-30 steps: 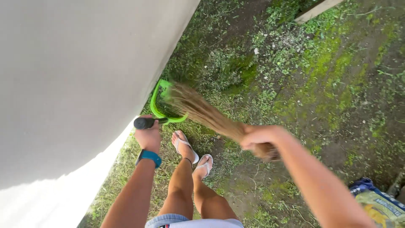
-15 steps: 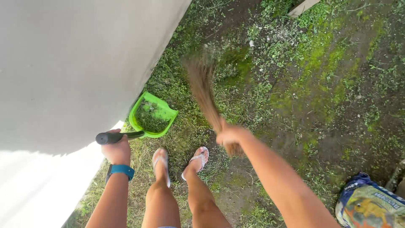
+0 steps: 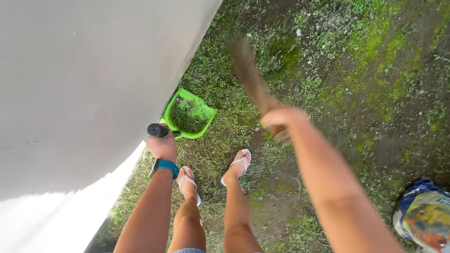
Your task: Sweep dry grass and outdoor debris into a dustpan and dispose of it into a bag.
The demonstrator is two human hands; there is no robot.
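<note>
Green dustpan (image 3: 190,114) rested on grass beside the white wall (image 3: 84,84), partly filled with clippings; loose debris is seen on the mossy ground (image 3: 356,93), so sweeping is judged unfinished. Its black handle is gripped by left hand (image 3: 162,146). Bundle broom (image 3: 251,79), blurred, is clasped by right hand (image 3: 281,119), fingers wrapped, right of pan.

Left hand (image 3: 162,146) fisted, arm straight down; right hand (image 3: 280,118) apparently closed, blurred, arm extended forward
</note>
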